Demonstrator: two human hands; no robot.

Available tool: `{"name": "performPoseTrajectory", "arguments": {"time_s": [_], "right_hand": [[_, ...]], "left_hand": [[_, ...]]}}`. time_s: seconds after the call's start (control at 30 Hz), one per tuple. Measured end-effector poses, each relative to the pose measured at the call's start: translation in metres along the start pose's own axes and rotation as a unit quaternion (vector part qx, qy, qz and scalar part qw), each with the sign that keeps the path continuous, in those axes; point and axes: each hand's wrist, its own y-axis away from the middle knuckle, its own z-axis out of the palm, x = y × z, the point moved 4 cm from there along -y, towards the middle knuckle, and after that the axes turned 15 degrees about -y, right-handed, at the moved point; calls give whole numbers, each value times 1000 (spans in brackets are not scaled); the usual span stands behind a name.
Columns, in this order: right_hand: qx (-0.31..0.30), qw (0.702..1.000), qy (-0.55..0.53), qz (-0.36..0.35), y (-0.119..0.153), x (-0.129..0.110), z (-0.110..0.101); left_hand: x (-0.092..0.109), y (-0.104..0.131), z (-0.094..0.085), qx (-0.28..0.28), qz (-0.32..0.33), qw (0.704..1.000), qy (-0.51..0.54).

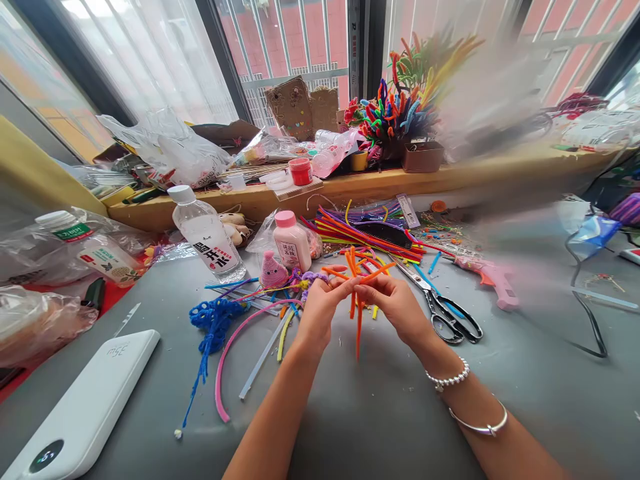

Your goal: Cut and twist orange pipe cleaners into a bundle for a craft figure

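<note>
Orange pipe cleaners (359, 328), crossed in a star-like bundle, are held up over the grey table (350, 407). My left hand (323, 303) pinches the bundle from the left, and my right hand (393, 303) pinches it from the right, with the fingertips of both close together at the crossing. Some orange ends stick up and outward, and others hang down below the fingers. Black-handled scissors (453, 317) lie just right of my right hand. Left of my left hand are a blue knitted piece (215, 327) and a curved pink pipe cleaner (225, 360).
A water bottle (207, 237), a pink bottle (291, 243) and a small pink figure (273, 270) stand behind my hands. Colourful pipe cleaners (360, 233) lie farther back. A pink glue gun (495, 277) rests at right, a white power bank (90, 407) at left.
</note>
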Motion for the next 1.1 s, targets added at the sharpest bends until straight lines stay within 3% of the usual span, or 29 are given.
{"name": "performPoseTrajectory", "arguments": {"time_s": [0.5,0.8,1.1], "right_hand": [[-51,998,2,45,2,-3,3],[-24,999,3,35,4,-6,2],[11,996,-84,22,3,-5,0]], "left_hand": [[8,0,-2,-17,17,1000,9],[7,-1,-2,22,49,998,13],[6,1,1,11,28,999,45]]}}
